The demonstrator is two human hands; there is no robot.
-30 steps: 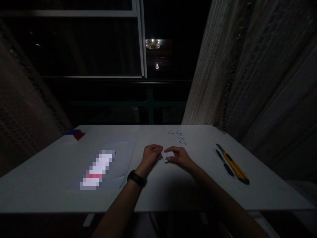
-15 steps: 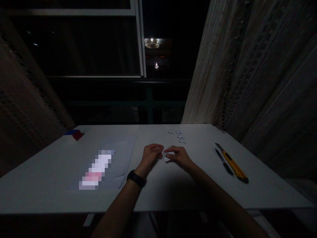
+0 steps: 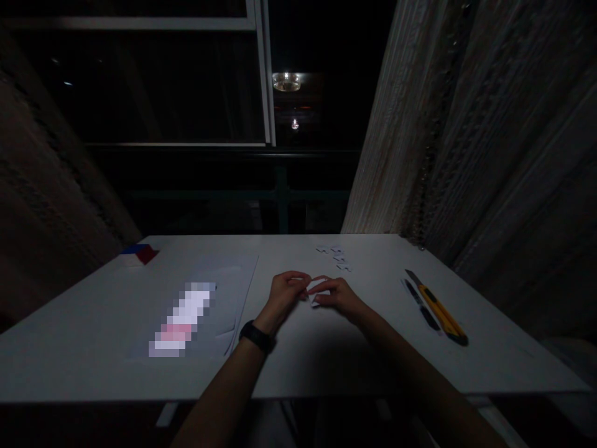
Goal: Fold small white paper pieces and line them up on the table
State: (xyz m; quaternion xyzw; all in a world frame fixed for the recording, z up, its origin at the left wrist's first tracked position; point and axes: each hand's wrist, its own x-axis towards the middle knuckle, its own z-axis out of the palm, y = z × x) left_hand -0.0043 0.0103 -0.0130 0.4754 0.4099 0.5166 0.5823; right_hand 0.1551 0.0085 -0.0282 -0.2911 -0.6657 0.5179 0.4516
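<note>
Window side: a dark window (image 3: 172, 87) is flanked by curtains (image 3: 382, 130); beneath it a white desk (image 3: 373, 367) is dimly lit.
Paper piece: a small white paper piece (image 3: 319, 289) is held between both hands near the desk's middle, seemingly so that it is steadied from two sides.
Left hand: the paper's left edge is pinched by the left hand (image 3: 288, 290), fingertips together.
Right hand: the paper's right side is gripped between thumb and forefinger of the right hand (image 3: 342, 295).
Paper's direction: one corner is pointed toward the near edge; in this gloom, the long axis cannot be told.
Small pieces: several small pieces (image 3: 339, 258) are grouped beyond the right hand, probably kept clear of the work.
Cutter and pen: the yellow cutter (image 3: 441, 311) and pen (image 3: 421, 303) are laid side by side, presumably for the right hand's reach.
</note>
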